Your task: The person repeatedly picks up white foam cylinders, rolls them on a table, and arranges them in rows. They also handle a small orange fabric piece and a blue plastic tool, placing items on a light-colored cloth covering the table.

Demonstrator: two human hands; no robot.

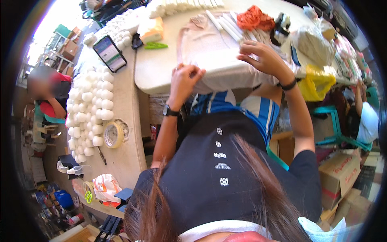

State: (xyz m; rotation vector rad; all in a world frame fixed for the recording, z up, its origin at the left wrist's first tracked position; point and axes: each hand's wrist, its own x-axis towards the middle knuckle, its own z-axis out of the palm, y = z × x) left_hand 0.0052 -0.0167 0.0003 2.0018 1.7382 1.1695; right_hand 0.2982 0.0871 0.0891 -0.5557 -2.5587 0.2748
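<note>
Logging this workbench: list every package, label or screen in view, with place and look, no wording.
Phone: far left of table, lit screen, dark case.
Cardboard box: floor at right, brown with red print.
Yellow bag: right table edge.
White plastic bag: near left, orange print.

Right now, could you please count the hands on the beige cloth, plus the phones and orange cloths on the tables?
Hands on the beige cloth: 2, the left hand and the right hand
Phone: 1
Orange cloth: 1
Total: 4
</note>
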